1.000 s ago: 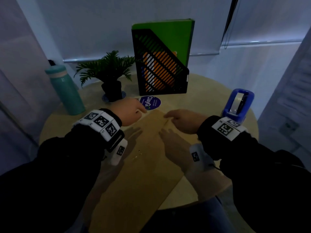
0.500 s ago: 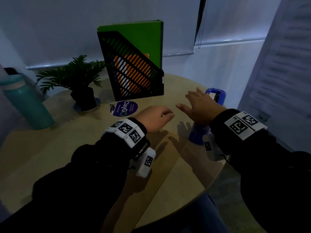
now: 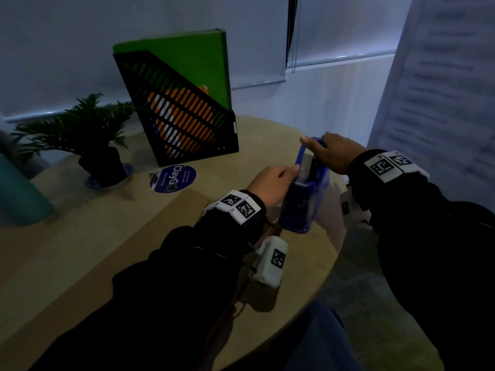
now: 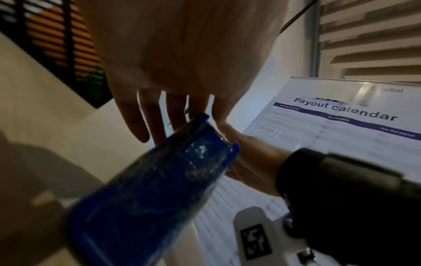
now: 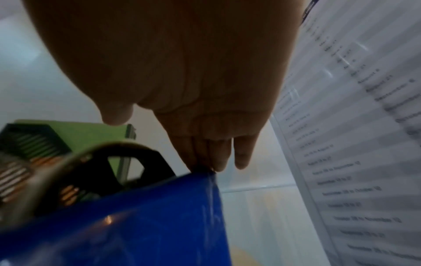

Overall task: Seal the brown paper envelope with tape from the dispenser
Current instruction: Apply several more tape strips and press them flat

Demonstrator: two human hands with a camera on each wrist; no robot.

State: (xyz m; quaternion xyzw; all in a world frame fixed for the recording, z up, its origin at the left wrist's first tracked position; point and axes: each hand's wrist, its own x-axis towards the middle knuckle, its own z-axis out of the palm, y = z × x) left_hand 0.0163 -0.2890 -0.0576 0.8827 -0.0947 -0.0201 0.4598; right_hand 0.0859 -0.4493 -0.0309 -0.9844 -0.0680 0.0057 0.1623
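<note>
- Right hand (image 3: 336,153), fingers straight, presses atop translucent blue plastic tape dispenser (image 3: 305,194), likely steadying it.
- Left hand (image 3: 270,187) at dispenser's cutter end, apparently seeking tape; grip unclear.

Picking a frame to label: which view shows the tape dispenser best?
Head view: the whole dispenser shows standing on the table, left hand at its front, right hand on top. Left wrist gives only a blurred blue side; right wrist shows a blue wall and part of the roll.
</note>
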